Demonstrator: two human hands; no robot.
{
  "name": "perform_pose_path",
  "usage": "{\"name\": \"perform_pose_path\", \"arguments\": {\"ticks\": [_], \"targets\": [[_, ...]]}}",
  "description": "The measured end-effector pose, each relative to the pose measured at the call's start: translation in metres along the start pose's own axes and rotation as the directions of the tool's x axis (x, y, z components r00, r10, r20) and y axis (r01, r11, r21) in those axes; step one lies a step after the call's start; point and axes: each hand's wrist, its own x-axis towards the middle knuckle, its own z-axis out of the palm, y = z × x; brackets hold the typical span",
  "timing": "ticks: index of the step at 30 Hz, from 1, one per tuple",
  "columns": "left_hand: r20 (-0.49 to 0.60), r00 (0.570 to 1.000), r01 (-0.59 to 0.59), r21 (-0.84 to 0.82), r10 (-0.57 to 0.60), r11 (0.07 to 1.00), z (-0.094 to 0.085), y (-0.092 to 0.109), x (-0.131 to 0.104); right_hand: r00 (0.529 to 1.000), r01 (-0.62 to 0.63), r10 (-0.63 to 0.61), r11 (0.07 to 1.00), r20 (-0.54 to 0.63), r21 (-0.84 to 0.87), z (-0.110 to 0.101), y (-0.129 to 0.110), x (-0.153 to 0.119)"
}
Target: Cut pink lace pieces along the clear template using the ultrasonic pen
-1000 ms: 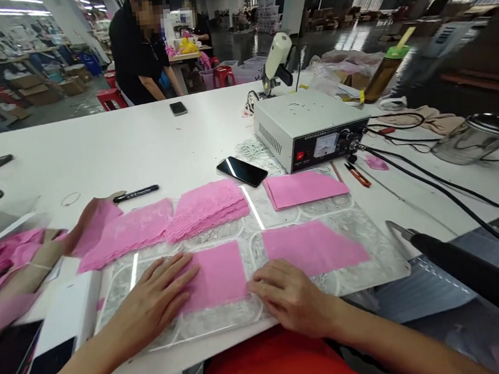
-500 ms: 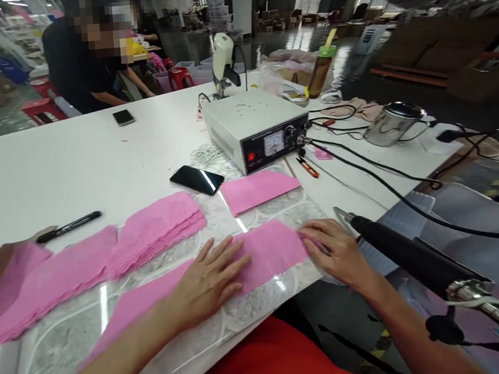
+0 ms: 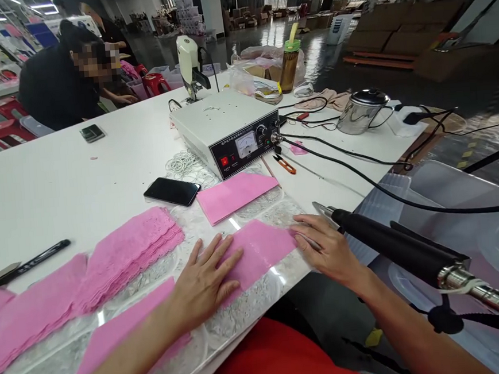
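A pink fabric piece (image 3: 260, 246) lies in front of me on a clear, patterned table cover (image 3: 226, 333). My left hand (image 3: 207, 279) rests flat on its left part, fingers spread. At the piece's right end, my right hand (image 3: 325, 247) has thumb and fingers pinched on the edge; a thin greyish strip between them is unclear. Under my left forearm lies another pink piece (image 3: 110, 342). Beyond my hands is a small pink stack (image 3: 237, 194), and to the left a thicker, wavy-edged pink stack (image 3: 127, 251).
Just right of my right hand, a black-handled tool with a metal tip (image 3: 388, 245) juts in on a cable. Behind stand a control box (image 3: 228, 131), phone (image 3: 172, 191), orange thread snips (image 3: 286, 164), glass jug (image 3: 362, 112) and bottle (image 3: 290, 65). A marker (image 3: 33, 261) lies left. A person (image 3: 57, 75) bends beyond the table.
The camera view has turned right, so the table things sit further left. The pink piece's right edge, folded up between my right fingers before, now looks flatter. My left hand stays flat on it.
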Motion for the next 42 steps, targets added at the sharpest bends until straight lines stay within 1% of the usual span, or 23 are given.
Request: {"name": "perform_pose_path", "arguments": {"ticks": [3, 6, 9, 11, 13, 17, 21, 32, 42], "targets": [[-0.041, 0.998, -0.043, 0.005, 0.043, 0.999, 0.000, 0.001, 0.007, 0.998, -0.021, 0.021, 1.000, -0.053, -0.009, -0.005, 0.004, -0.008], [-0.047, 0.992, -0.120, -0.015, 0.119, 0.993, -0.002, 0.002, 0.022, 0.997, -0.012, 0.011, 1.000, -0.071, -0.011, -0.005, 0.006, -0.011], [-0.009, 0.983, -0.183, -0.048, 0.183, 0.982, -0.004, 0.001, 0.040, 0.999, -0.005, 0.004, 1.000, -0.037, -0.031, -0.003, 0.006, -0.011], [0.034, 0.981, -0.191, -0.060, 0.193, 0.980, -0.005, 0.000, 0.048, 1.000, 0.004, -0.005, 0.999, -0.029, -0.035, -0.002, 0.007, -0.011], [0.062, 0.983, -0.172, -0.060, 0.175, 0.983, -0.004, -0.001, 0.053, 0.999, 0.012, -0.013, 1.000, -0.035, -0.024, -0.001, 0.007, -0.011], [0.041, 0.990, -0.135, -0.044, 0.137, 0.990, 0.001, -0.003, 0.052, 0.998, -0.015, 0.016, 1.000, -0.061, 0.020, 0.001, 0.007, -0.013], [0.000, 0.989, -0.148, -0.024, 0.148, 0.989, 0.004, -0.003, 0.051, 0.996, -0.035, 0.038, 0.999, -0.078, 0.037, 0.003, 0.007, -0.016], [0.054, 0.975, -0.216, 0.024, 0.214, 0.976, 0.000, -0.010, 0.060, 0.997, -0.006, 0.008, 0.999, -0.076, 0.031, 0.000, 0.007, -0.018], [0.039, 0.972, -0.233, 0.019, 0.232, 0.972, -0.001, -0.013, 0.062, 0.996, -0.007, 0.009, 1.000, -0.090, 0.025, -0.001, 0.006, -0.016]]}}
